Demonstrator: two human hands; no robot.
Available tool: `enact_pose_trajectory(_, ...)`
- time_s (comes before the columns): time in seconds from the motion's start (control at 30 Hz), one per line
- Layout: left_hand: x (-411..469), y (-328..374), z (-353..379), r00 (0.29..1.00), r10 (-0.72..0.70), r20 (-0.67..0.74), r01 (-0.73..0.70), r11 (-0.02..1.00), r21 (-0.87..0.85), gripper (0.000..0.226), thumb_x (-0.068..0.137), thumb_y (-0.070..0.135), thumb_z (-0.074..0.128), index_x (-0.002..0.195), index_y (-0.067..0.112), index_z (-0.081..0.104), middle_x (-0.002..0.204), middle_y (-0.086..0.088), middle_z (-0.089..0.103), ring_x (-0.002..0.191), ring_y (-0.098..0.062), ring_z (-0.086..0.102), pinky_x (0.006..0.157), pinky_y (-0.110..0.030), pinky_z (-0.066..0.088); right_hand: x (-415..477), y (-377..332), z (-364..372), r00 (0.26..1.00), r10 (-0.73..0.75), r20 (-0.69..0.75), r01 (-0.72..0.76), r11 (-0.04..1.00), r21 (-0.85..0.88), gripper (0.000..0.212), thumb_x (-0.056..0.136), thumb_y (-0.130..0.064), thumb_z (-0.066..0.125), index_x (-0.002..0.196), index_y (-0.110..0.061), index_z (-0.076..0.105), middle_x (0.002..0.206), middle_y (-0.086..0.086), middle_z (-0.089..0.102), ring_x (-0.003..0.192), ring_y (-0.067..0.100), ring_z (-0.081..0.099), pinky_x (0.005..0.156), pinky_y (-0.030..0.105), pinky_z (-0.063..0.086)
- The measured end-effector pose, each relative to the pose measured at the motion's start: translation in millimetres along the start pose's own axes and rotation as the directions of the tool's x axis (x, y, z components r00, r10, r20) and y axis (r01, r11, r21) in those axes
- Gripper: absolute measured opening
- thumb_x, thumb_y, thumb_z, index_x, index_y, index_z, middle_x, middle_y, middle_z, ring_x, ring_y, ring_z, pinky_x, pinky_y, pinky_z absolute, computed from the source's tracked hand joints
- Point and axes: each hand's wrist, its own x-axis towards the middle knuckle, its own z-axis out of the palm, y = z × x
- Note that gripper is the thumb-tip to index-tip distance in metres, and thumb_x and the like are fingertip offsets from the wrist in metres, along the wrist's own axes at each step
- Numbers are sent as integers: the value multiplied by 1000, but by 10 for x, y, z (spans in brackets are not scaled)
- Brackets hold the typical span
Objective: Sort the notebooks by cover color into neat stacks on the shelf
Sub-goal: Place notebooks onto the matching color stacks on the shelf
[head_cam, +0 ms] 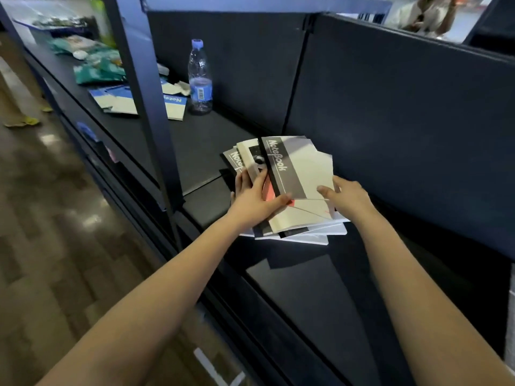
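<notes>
Loose pile of notebooks (303, 221) lay fanned on the dark shelf (200, 143). Left hand (255, 197) gripped the pile's near-left side, thumb on the grey-banded notebook (302, 168) on top, above a red-covered notebook (268, 190). Right hand (348, 199) pinched that top notebook's right edge. Water bottle (199, 79) and blue-banded notebook (175, 104) stood farther left.

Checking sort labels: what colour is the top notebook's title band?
Dark grey band on the top notebook, cream cover; head view.
</notes>
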Motion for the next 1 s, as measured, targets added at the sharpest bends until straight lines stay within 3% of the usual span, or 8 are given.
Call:
enact_pose_trajectory(0.1,17,-19,-1,1000,5,7,-5,999,-43,108,70,74,57,152,34,0,161,-1,-9,143,-20,-26,119,-52,1,65,-20,61,999,-5,35,1,995,104,46,98,-47,40,141,-31,39,139,6,49,126,31,45,105,46,37)
enact_pose_trajectory(0.2,42,-4,13,1000,-1,3,1,995,-97,120,62,76,65,152,30,-1,160,4,-6,144,-19,-21,118,-56,5,102,-67,195,994,105,-6,-104,993,59,52,102,-45,23,152,-32,16,149,15,33,132,38,35,109,46,29)
enact_pose_trajectory(0.3,70,28,16,1000,-31,2,31,999,-18,124,69,70,66,151,27,-16,160,4,-19,144,-21,-24,117,-55,-2,55,-82,289,986,144,-82,-139,988,60,50,104,-40,18,152,-28,14,149,18,28,130,39,36,106,47,29)
enact_pose_trajectory(0.47,53,161,-5,947,305,-97,-282,938,201,89,86,53,61,154,24,12,161,9,7,149,-16,4,118,-41,-6,54,-44,278,982,147,-118,-140,988,62,51,104,-38,18,152,-20,16,151,15,27,131,38,37,105,45,30)
enact_pose_trajectory(0.57,85,161,23,978,207,-36,-205,978,49,96,85,50,65,154,27,3,161,-5,-11,148,-25,-11,118,-43,4,28,-56,255,979,158,-126,-158,987,9,51,104,-40,18,152,-22,16,150,15,27,129,39,36,103,47,31)
enact_pose_trajectory(0.67,120,171,14,991,134,18,-135,989,55,109,81,54,68,153,24,-8,159,-13,-20,143,-32,-25,117,-52,1,-53,-81,244,973,158,-170,-169,984,-51,51,104,-40,17,151,-21,16,147,14,29,129,35,33,102,49,31)
enact_pose_trajectory(0.87,323,262,-101,984,59,169,-45,995,-85,141,58,53,84,151,16,-15,161,-13,5,148,-30,9,120,-45,16,-272,-42,227,961,187,-205,-213,971,-113,54,103,-41,19,149,-14,20,144,17,32,128,33,34,100,48,35)
enact_pose_trajectory(1.0,280,277,-100,987,18,158,32,952,-305,124,73,42,80,151,25,-15,162,-4,-4,149,-23,3,120,-44,11,-334,-18,239,967,165,-194,-183,980,-78,55,103,-40,20,150,-12,17,143,18,32,129,33,32,101,46,35)
